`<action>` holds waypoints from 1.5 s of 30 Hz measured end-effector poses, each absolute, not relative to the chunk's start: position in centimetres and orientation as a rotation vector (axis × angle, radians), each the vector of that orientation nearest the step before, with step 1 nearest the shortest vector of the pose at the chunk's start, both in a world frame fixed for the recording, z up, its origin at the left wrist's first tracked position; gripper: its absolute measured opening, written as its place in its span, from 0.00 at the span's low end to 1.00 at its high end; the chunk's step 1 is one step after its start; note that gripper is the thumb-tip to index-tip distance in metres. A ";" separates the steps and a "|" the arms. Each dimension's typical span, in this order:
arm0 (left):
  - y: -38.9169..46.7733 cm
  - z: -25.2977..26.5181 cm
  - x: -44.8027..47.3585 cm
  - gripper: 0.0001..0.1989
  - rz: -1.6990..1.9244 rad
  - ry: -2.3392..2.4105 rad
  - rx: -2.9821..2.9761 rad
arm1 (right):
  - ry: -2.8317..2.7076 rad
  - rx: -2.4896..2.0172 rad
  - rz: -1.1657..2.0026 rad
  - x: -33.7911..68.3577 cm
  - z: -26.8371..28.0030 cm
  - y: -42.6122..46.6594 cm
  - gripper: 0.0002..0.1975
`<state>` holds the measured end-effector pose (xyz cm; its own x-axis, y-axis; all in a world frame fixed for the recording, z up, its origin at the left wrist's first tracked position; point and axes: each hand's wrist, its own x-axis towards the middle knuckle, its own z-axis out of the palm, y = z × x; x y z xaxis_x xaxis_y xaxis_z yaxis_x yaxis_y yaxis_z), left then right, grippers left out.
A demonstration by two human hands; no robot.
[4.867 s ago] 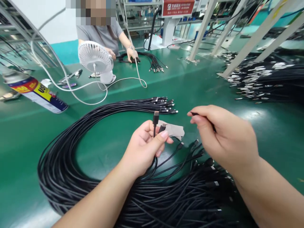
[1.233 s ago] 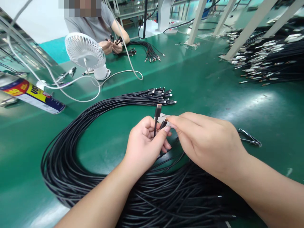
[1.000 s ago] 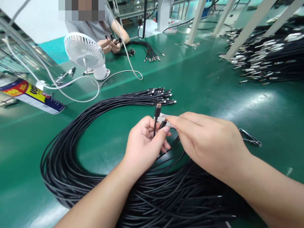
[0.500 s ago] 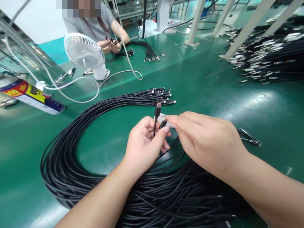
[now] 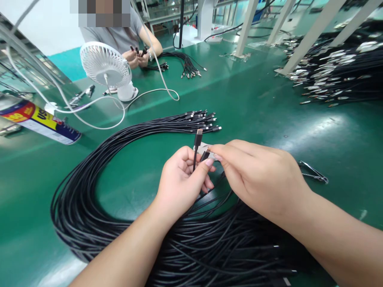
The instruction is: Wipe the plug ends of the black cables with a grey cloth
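My left hand (image 5: 182, 181) is closed on black cable ends. One USB connector (image 5: 198, 138) stands upright above its fingers, and a second connector (image 5: 205, 154) is pinched under the thumb. My right hand (image 5: 257, 175) is closed, its thumb and fingertips on a greyish-white scrap (image 5: 214, 155), like cloth or paper, against the tip of the second connector. How far the scrap wraps around the tip is hidden. Below both hands lies a large bundle of black cables (image 5: 77, 199), curving left and back to a group of plug ends (image 5: 206, 121).
At the left are a spray can (image 5: 56, 129) and a white fan (image 5: 104, 63) with a looping white cord. Across the green table a co-worker's hands (image 5: 138, 59) hold cable ends. Far right lies a cable pile (image 5: 338, 75) by slanted posts. A metal tool (image 5: 314, 172) lies beyond my right wrist.
My hands and the cable ends stay almost in place. Across the table, the co-worker's hands have shifted slightly, and the cable ends in them are spread differently.
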<state>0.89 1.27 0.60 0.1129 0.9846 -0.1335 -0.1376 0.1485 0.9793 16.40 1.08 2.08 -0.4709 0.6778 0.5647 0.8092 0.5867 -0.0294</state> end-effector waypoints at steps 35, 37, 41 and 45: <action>1.1 0.6 0.7 0.10 1.098 1.131 1.156 | -2.102 -1.070 0.316 16.9 1.7 2.9 0.09; 1.1 0.5 0.7 0.10 1.097 1.126 1.147 | -2.084 -1.074 0.330 16.8 1.9 2.8 0.09; 1.1 0.5 0.7 0.11 1.094 1.088 1.118 | -2.014 -1.081 0.435 16.7 2.1 2.7 0.08; 1.1 0.6 0.8 0.10 1.082 1.052 1.117 | -1.940 -1.099 0.690 16.5 2.1 2.9 0.06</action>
